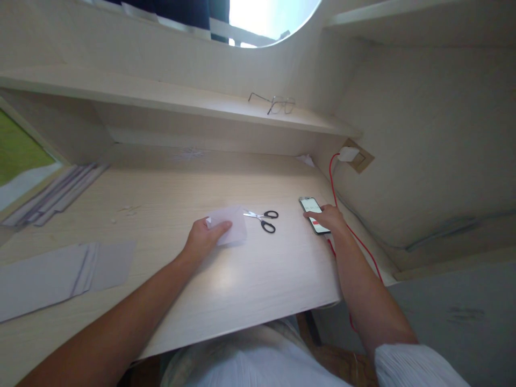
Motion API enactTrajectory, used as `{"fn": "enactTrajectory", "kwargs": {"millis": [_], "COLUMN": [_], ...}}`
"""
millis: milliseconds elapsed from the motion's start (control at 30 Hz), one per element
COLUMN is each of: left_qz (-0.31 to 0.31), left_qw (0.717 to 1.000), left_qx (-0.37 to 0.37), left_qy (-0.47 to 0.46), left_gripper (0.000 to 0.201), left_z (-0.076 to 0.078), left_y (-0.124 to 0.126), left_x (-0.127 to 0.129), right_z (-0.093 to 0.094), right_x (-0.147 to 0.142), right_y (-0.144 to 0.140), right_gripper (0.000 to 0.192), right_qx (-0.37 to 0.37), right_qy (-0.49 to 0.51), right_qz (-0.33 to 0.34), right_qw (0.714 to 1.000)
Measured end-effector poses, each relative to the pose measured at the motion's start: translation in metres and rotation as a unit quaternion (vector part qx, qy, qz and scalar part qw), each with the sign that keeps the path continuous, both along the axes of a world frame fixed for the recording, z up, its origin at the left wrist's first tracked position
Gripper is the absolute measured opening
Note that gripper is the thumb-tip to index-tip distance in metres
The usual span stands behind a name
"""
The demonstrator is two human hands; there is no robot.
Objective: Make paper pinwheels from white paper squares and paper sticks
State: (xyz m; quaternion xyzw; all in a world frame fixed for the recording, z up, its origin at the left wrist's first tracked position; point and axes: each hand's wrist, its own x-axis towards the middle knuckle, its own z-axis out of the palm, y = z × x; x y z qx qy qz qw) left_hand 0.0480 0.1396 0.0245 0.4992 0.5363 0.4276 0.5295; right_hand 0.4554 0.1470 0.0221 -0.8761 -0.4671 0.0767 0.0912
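Observation:
My left hand [205, 237] pinches a small square of thin white paper [234, 228] just above the desk, thumb on top. Right beside the paper lies a pair of scissors [264, 217] with black handles, blades toward the paper and slightly apart. On the right side of the desk, my right hand [329, 217] is around a smartphone [311, 206] with its screen lit, the thumb over the screen. A red cable [331, 246] runs from the phone's lower end.
Cut paper sheets [44, 277] lie at the left, with a stack of paper strips [60, 193] behind them. Small paper scraps [128, 210] are scattered nearby. Eyeglasses [283, 104] rest on the shelf [181, 99]. A white charger [348, 155] sits in the wall socket.

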Motion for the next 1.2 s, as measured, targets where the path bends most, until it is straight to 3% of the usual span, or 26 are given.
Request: {"fn": "enactTrajectory", "kwargs": {"millis": [300,467,533,600,667,700,767,867,967,1200], "left_qz": [0.0,0.004,0.006,0.006,0.0,-0.002,-0.005,-0.021,-0.037,-0.051], "left_qw": [1.0,1.0,1.0,1.0,0.999,0.999,0.998,0.995,0.992,0.992], "left_qx": [0.014,0.018,0.016,0.009,0.0,-0.004,-0.009,-0.013,-0.023,-0.029], "left_qy": [0.007,0.005,0.003,-0.013,-0.039,-0.05,-0.068,-0.095,-0.117,-0.108], "left_gripper": [0.044,0.043,0.043,0.043,0.041,0.04,0.037,0.035,0.033,0.036], "left_z": [-0.001,-0.007,-0.008,-0.007,-0.005,-0.005,-0.003,-0.002,0.0,0.001], "left_y": [-0.001,-0.002,-0.002,-0.002,-0.001,-0.001,-0.001,-0.001,-0.003,-0.004], "left_x": [-0.001,-0.003,-0.004,-0.003,-0.003,-0.003,-0.004,-0.008,-0.012,-0.015], "right_z": [0.004,0.017,0.024,0.031,0.036,0.037,0.036,0.03,0.025,0.033], "right_x": [-0.006,-0.014,-0.025,-0.048,-0.083,-0.103,-0.143,-0.186,-0.202,-0.201], "right_y": [0.0,-0.006,-0.011,-0.017,-0.024,-0.027,-0.035,-0.04,-0.039,-0.033], "right_gripper": [0.072,0.073,0.078,0.074,0.052,0.043,0.037,0.043,0.038,0.019], "right_qx": [-0.027,-0.039,-0.02,0.079,0.219,0.272,0.27,0.229,0.208,0.203], "right_qy": [-0.028,-0.03,-0.045,-0.059,0.017,0.093,0.262,0.338,0.35,0.396], "right_qz": [0.002,-0.007,-0.017,-0.01,0.081,0.151,0.309,0.461,0.502,0.497], "right_qw": [0.999,0.999,0.999,0.995,0.972,0.946,0.873,0.788,0.762,0.745]}}
